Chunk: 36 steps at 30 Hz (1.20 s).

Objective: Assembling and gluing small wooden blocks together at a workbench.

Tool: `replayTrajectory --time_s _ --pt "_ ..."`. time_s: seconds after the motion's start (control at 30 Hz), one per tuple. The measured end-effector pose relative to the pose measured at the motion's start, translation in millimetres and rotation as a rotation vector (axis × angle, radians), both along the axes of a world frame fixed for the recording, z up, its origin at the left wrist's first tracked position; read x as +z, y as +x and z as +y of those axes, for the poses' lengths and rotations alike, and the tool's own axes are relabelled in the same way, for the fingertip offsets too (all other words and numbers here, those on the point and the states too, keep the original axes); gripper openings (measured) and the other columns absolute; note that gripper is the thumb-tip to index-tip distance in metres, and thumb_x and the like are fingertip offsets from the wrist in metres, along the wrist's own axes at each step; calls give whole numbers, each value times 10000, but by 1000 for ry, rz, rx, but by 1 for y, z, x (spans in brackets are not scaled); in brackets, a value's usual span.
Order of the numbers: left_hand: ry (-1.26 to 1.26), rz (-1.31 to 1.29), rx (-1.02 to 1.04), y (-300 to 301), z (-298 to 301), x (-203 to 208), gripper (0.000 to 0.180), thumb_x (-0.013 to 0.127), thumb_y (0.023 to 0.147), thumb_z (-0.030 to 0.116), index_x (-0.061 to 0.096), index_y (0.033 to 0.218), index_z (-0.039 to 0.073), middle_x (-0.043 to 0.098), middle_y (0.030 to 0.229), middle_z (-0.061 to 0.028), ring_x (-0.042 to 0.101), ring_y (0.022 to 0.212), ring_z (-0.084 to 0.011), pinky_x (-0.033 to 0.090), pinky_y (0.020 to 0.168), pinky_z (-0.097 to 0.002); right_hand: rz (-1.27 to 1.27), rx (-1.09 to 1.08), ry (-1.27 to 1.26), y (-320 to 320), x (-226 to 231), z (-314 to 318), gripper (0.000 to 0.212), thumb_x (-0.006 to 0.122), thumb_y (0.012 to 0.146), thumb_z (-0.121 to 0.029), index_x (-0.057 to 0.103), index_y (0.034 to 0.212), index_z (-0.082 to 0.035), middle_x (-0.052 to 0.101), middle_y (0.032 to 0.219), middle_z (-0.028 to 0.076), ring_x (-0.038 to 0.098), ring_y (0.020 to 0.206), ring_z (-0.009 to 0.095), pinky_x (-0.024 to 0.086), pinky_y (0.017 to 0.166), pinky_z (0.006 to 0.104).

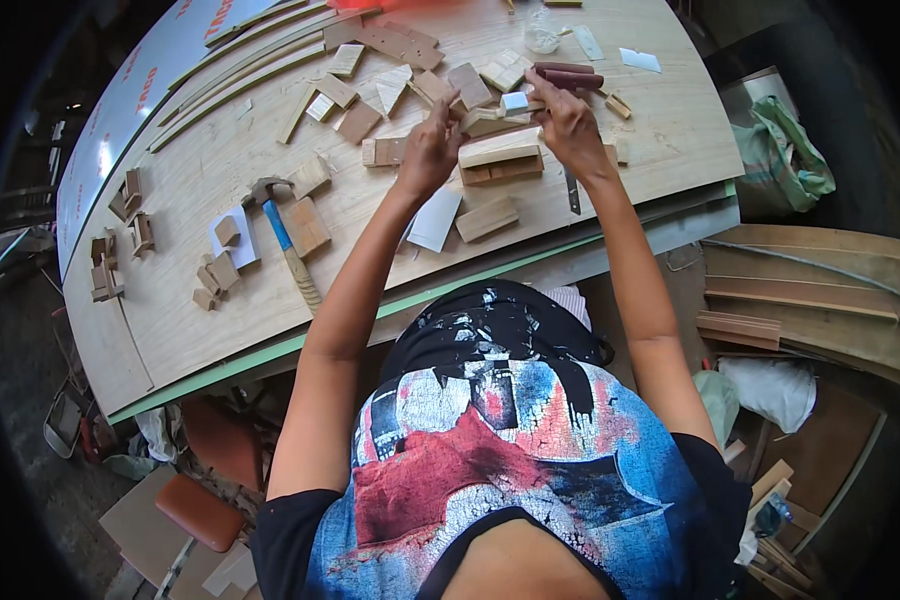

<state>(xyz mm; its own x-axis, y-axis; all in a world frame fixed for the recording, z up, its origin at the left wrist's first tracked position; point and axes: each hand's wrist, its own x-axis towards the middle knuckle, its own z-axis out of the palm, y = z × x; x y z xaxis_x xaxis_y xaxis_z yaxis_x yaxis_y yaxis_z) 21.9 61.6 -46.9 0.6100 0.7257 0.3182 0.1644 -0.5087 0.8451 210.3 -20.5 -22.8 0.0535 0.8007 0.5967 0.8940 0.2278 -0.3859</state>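
Observation:
Over the worktable, my left hand (pixel 432 150) has its fingers drawn together beside some small wood blocks. Whatever lies between those fingertips, if anything, is hidden. My right hand (pixel 570 130) is closed at the fingertips on a small white-faced block (pixel 514 102), to the right of my left hand. Just below that block lies a pale angled wood piece (pixel 488 124). Nearer to me sit a box-like wood piece (pixel 501 166) and a plain wood block (pixel 488 219). A white paper sheet (pixel 434 221) rests left of the plain block.
A blue-and-wood-handled hammer (pixel 282 235) lies to the left on the plywood tabletop (pixel 200 340). Small wood assemblies (pixel 142 232) stand at far left. Long wood strips (pixel 260 70) run along the back. Dark red cylinders (pixel 568 76) lie beyond my right hand. Boards (pixel 800 280) lean at right.

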Motion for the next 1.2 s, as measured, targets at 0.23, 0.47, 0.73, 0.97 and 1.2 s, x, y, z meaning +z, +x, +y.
replayTrajectory --time_s 0.23,0.47,0.73,0.97,1.2 --pt "-12 137 -25 -3 -16 -10 486 535 760 12 358 1210 61 581 883 -146 582 786 -236 470 702 -316 28 2 -69 -3 -17 -24 615 494 630 99 361 1210 -55 543 817 76 511 728 249 430 643 341" --pt "30 209 -19 1 -20 -14 555 554 705 -12 359 1216 86 569 905 -152 566 811 -254 460 723 -337 114 -54 -119 -5 -21 -32 568 486 639 116 437 1170 -80 584 870 111 563 802 269 452 674 342" --pt "-30 237 -27 2 -23 -15 584 555 697 -23 349 1229 104 564 921 -132 556 841 -255 455 751 -341 150 -75 -181 -4 -21 -37 575 495 648 108 426 1181 -95 582 884 101 563 826 271 457 700 340" --pt "-85 147 -33 -14 -19 -29 555 551 683 -46 357 1194 51 567 972 -139 563 864 -262 457 766 -341 170 -75 -213 3 -24 -41 599 503 676 95 374 1228 -100 567 986 112 555 877 260 456 745 328" --pt "-164 160 32 -15 -22 -32 483 542 662 -64 428 1123 20 582 925 -141 583 805 -254 468 724 -326 474 -232 -374 0 -42 -46 520 481 687 76 404 1188 -42 573 890 166 563 808 305 449 723 357"
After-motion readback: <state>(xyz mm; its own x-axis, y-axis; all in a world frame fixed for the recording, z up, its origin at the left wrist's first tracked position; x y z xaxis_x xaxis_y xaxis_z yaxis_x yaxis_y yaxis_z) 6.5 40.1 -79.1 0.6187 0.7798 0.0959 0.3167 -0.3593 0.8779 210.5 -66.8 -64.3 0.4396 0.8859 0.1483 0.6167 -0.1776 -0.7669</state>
